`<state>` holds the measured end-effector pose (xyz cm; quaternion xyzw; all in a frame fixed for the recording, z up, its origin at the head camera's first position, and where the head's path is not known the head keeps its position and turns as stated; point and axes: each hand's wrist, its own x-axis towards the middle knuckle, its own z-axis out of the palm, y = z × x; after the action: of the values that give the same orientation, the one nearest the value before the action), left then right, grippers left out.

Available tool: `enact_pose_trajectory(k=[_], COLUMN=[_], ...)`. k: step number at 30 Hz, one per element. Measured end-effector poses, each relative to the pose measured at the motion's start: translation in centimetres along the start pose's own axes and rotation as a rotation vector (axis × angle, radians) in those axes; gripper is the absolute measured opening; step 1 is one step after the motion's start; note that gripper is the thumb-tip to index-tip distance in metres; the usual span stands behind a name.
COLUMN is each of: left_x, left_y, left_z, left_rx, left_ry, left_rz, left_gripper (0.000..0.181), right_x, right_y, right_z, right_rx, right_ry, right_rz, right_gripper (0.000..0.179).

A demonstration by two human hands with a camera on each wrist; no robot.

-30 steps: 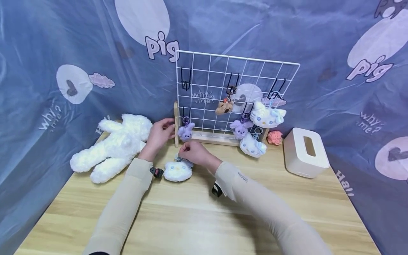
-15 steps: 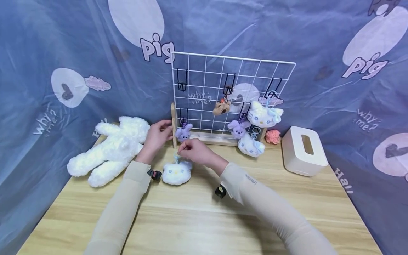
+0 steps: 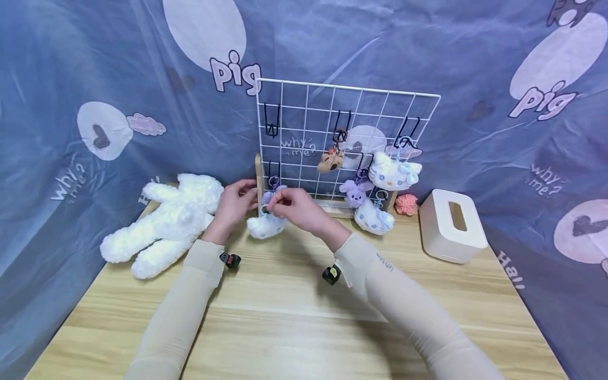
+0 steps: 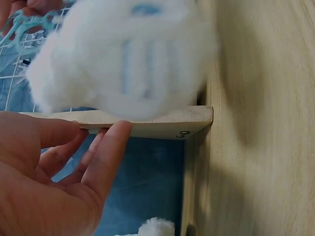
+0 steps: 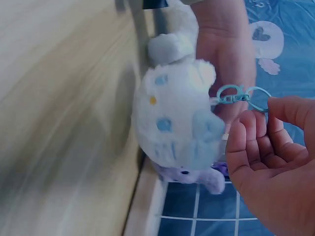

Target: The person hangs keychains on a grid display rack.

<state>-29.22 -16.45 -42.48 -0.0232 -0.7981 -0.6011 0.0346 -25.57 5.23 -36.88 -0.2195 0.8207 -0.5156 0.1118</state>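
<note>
My right hand (image 3: 295, 207) pinches the light blue ring (image 5: 258, 98) of a white plush cat keychain (image 5: 172, 115) between thumb and fingertips. The plush (image 3: 266, 227) hangs low at the rack's left end, in front of a purple bunny keychain (image 5: 189, 176) that it partly hides. My left hand (image 3: 236, 202) is beside the left wooden post (image 4: 170, 116) of the white wire rack (image 3: 323, 95), its fingertips touching the post's outer side. The left wrist view has the plush large and blurred above that hand (image 4: 59, 177).
On the rack's black hooks hang a brown plush keychain (image 3: 330, 161), another purple bunny (image 3: 355, 193) and white cat plushes (image 3: 394, 173). A large white plush toy (image 3: 176, 221) lies at left. A coral fuzzy ball (image 3: 406, 204) and a white tissue box (image 3: 451, 227) stand at right.
My right hand has lifted the cat keychain by its ring and moved it up and back towards the rack's left end. The left hand stays at the post.
</note>
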Motion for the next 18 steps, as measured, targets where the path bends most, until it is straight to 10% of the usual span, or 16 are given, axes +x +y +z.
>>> enact_pose_trajectory(k=[18], left_x=[0.1], left_y=[0.0], left_z=[0.1], left_rx=[0.023], left_ry=[0.006], left_rz=[-0.009], left_gripper=[0.039], right_x=[-1.0], right_y=[-2.5], right_z=[-2.4], right_rx=[-0.062], right_ry=[0.088], right_rz=[-0.024], right_gripper=[0.006])
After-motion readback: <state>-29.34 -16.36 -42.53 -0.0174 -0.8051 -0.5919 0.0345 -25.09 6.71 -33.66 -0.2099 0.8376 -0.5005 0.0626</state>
